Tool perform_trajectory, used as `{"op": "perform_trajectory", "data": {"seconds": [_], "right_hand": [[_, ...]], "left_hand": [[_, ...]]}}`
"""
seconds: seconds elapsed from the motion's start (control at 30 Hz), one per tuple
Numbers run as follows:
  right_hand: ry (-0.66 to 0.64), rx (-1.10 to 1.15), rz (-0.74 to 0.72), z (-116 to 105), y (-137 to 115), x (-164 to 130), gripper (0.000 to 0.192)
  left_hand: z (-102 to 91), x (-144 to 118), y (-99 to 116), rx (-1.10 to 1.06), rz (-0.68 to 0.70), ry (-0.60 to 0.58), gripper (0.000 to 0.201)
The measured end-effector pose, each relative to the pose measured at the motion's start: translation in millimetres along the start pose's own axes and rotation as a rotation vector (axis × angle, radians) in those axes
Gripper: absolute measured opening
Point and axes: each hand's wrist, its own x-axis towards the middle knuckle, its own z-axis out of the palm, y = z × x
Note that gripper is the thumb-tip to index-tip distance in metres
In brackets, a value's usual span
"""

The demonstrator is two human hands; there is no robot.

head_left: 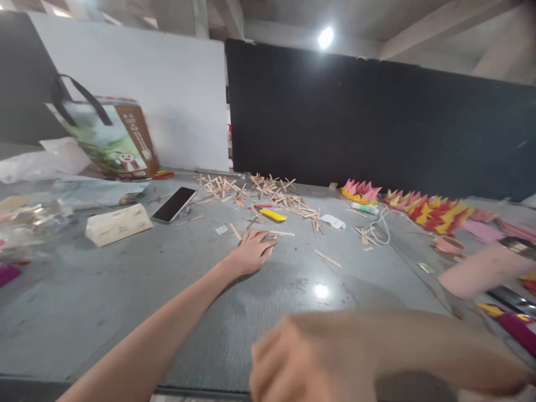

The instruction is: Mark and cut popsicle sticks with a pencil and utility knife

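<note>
My left hand (253,252) reaches to the middle of the grey table, its fingers bent down over thin flat wooden sticks (285,233). The stick ends poke out past the fingertips, and the fingers hide where they meet. Low in the view and close to the camera is my right hand (301,357), smeared by motion; its fingers look curled, but what they may hold cannot be seen. Just beyond my left hand lies a yellow utility knife (272,214). One loose stick (327,258) rests to the right, another stick (235,231) to the left.
Behind the knife spreads a pile of crossed sticks (280,192). A phone (175,204), a cream block-shaped item (119,224) and a carrier bag (115,137) stand left. Pink, red and yellow paper pieces (435,212), a white cable (383,226) and a pink bottle (481,268) are right.
</note>
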Motion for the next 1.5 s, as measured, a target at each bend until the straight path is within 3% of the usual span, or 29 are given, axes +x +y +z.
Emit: {"op": "perform_trajectory", "data": {"seconds": [0.1, 0.17, 0.23, 0.33, 0.53, 1.0, 1.13, 1.27, 1.5], "right_hand": [[0.283, 0.101, 0.226, -14, 15, -25, 0.059], [0.534, 0.124, 0.474, -24, 34, -51, 0.055], [0.793, 0.103, 0.559, -31, 55, -80, 0.052], [1.024, 0.180, 0.743, -33, 82, -116, 0.060], [1.305, 0.190, 0.768, -33, 103, -133, 0.068], [1.279, 0.123, 0.904, -35, 102, -122, 0.053], [1.263, 0.156, 0.882, -35, 103, -125, 0.047], [1.197, 0.226, 0.840, -35, 100, -124, 0.049], [1.106, 0.170, 0.932, -34, 101, -121, 0.047]], "left_hand": [[-0.9, 0, 1, 0.010, 0.011, -0.007, 0.045], [-1.8, 0, 2, 0.035, 0.030, -0.022, 0.044], [-2.3, -1, 3, 0.062, 0.033, -0.029, 0.046], [-2.7, -1, 3, 0.079, 0.025, -0.034, 0.047], [-3.6, 0, 0, 0.062, 0.039, -0.050, 0.049], [-2.6, 0, -2, 0.027, 0.033, -0.041, 0.048], [-0.6, 2, -5, 0.034, 0.044, -0.046, 0.048], [-0.4, 3, -7, 0.026, 0.033, -0.044, 0.045], [-4.8, 3, -14, -0.057, 0.078, -0.044, 0.047]]}}
